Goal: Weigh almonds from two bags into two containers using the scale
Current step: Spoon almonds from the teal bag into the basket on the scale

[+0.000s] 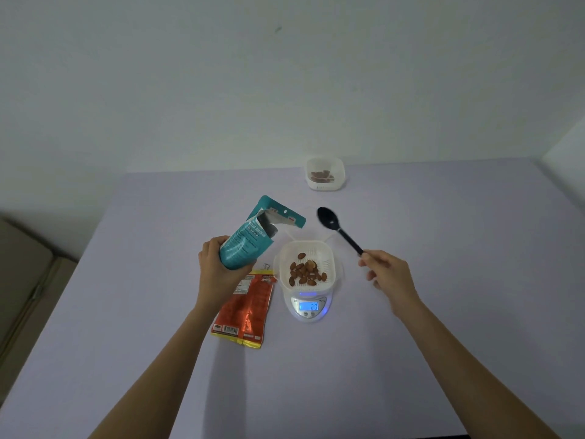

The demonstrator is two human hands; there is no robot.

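Left of centre, the left hand [218, 267] curls its fingers round the base of the teal bag [250, 242]. The bag tilts up-right, its torn mouth open just beside the white container [329, 259] on the scale [308, 313] — brown almonds [305, 270] inside, display reading 20. At centre right, the right hand [389, 274] pinches the black spoon [340, 231] by its handle end — bowl pointing up-left. The red bag [247, 308] lies flat below.

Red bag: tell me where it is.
In the head view the red bag lies flat on the table just left of the scale, partly beneath the left hand holding the teal bag.
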